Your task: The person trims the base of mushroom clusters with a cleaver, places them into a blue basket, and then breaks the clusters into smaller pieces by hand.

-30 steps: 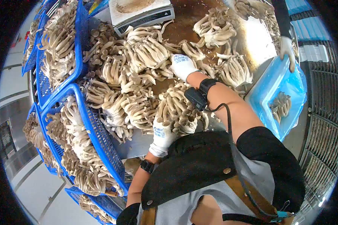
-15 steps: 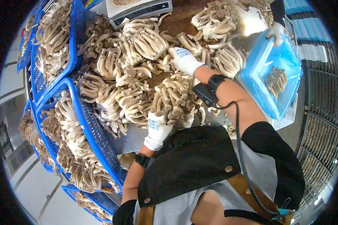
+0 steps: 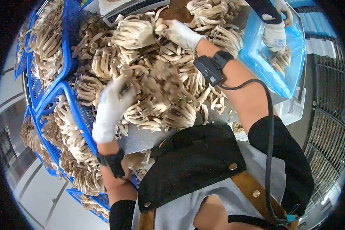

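Right hand [image 3: 178,32] grips a clump [image 3: 134,32] just beside the scale [image 3: 128,7]; left hand [image 3: 110,109] is blurred, grip unclear. A hasty pull could snap stems or tumble the pile [image 3: 157,96].

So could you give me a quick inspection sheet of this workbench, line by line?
Surface: metal table, mostly buried under mushrooms.
Job's things: mushroom cluster at the far side; mushroom heap in the middle.
Clutter: blue baskets of mushrooms on the left; scale at the far edge.
Hands: right hand seems closed on the mushroom cluster; left hand blurred over the heap, grip unclear.
Cables: black cable runs from wrist device toward the body.
Surroundings: co-worker's gloved hand in a blue bag; grating on the right.
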